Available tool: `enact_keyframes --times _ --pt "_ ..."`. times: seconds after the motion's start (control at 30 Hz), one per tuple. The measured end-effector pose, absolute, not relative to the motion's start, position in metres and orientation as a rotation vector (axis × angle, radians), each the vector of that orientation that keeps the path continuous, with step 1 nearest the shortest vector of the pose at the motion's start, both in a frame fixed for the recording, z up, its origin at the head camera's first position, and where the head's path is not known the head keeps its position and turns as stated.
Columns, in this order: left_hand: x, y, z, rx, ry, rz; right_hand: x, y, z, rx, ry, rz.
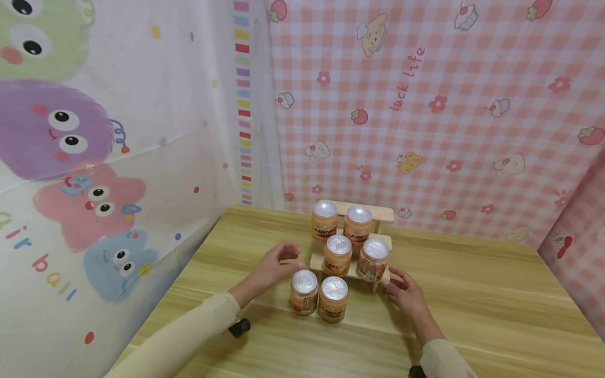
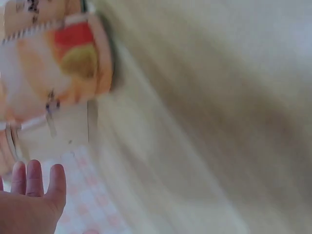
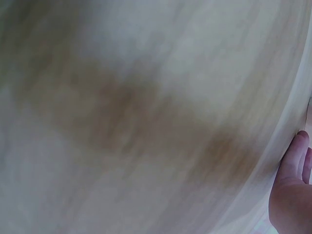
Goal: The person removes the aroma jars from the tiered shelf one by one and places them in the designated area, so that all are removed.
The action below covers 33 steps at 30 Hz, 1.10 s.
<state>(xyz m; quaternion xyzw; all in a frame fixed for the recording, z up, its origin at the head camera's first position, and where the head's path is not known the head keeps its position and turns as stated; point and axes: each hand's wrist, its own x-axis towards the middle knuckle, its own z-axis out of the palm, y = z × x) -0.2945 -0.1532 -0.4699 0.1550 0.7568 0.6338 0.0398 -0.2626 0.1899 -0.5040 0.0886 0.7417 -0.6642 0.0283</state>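
A tiered wooden stand [image 1: 382,211] holds two jars on an upper level, one of them the jar [image 1: 324,220] at the back left, and two lower down, including the right jar [image 1: 373,260]. All have silver lids and orange contents. On the table before the stand are a left front jar [image 1: 304,294] and a right front jar [image 1: 333,300], side by side. My left hand [image 1: 276,265] hovers beside the stand with fingers loosely bent and nothing in them, thumb near the left front jar's lid. My right hand [image 1: 407,295] has its fingertips right at the stand's lower right end.
Everything stands on a wood-grain table [image 1: 472,299]. Behind it hangs a pink checked cloth [image 1: 454,131], close to the back of the stand. A white cartoon-printed cloth [image 1: 189,131] borders the left side.
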Motion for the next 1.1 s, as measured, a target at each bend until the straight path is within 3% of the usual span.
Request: enact_keyframes --times 0.6,1.1 --pt "-0.358 -0.141 -0.413 0.420 2.501 1.927 -0.263 0.192 -0.504 0.257 2.301 -2.047" --pt "-0.375 -0.106 -0.393 0.535 2.516 1.807 -0.264 0.193 -0.508 0.250 2.296 -2.062"
